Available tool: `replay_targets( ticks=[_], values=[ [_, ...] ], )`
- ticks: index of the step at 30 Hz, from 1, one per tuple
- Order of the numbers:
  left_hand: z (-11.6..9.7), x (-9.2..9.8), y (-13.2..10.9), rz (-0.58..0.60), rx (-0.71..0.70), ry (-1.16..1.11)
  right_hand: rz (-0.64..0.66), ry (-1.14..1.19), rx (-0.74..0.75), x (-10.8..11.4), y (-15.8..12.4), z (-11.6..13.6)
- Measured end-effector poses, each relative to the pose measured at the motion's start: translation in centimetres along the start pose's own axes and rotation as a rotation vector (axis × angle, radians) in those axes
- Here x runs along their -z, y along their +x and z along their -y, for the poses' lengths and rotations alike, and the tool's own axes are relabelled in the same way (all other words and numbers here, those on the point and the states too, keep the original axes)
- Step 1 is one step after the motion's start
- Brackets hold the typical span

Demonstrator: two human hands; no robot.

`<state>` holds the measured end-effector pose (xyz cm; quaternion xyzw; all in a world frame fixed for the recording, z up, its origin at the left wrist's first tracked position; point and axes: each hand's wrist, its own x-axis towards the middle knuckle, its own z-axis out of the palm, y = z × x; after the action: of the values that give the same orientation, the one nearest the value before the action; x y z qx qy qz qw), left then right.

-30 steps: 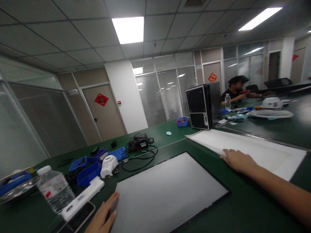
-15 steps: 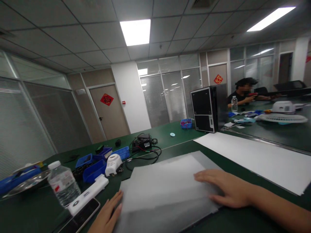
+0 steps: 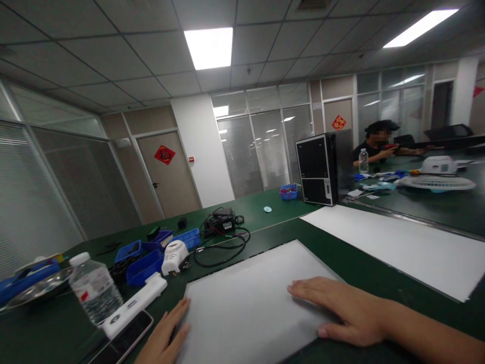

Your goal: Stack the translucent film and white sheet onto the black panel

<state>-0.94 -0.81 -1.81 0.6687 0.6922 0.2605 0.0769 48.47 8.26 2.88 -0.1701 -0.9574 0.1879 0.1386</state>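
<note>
Head view: a pale sheet (image 3: pixel 242 308) being settled over a dark-edged panel (image 3: pixel 227 266), it seems.

On the green table (image 3: pixel 364 269), the left hand (image 3: pixel 161 337) rests loosely open along the sheet's left edge; the right hand (image 3: pixel 341 308) lies open on its right side, neither visibly gripping. Any further aligning would call for light, flat pressure. Half a second ago the sheet sat skewed across the panel; now their far edges nearly match.

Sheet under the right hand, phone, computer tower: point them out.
Sheet (image 3: pixel 242 298): head view, middle of its top face.
Phone (image 3: pixel 124 337): head view, dark screen.
Computer tower (image 3: pixel 317 167): head view, black front panel.
</note>
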Motion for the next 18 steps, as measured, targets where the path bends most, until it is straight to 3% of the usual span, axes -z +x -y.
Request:
replay_targets(
  ticks=[4,7,11,14,18],
  values=[
    [0.5,0.0,0.1,0.016,-0.018,0.014,-0.050,-0.040,-0.072,-0.3,-0.6,-1.7],
    [0.5,-0.1,0.2,0.023,0.001,0.039,-0.203,-0.171,-0.215,0.5,-1.3,-4.4],
    [0.7,-0.2,0.3,0.001,-0.026,0.029,-0.363,-0.526,-0.660,2.2,-3.6,-10.1],
    [0.8,-0.2,0.3,-0.010,-0.063,0.011,-0.422,-0.608,-0.989,3.0,-6.5,-13.9],
    [0.9,-0.2,0.4,0.019,-0.051,0.045,-0.381,-0.546,-1.157,3.3,-9.4,-16.1]
  ],
)
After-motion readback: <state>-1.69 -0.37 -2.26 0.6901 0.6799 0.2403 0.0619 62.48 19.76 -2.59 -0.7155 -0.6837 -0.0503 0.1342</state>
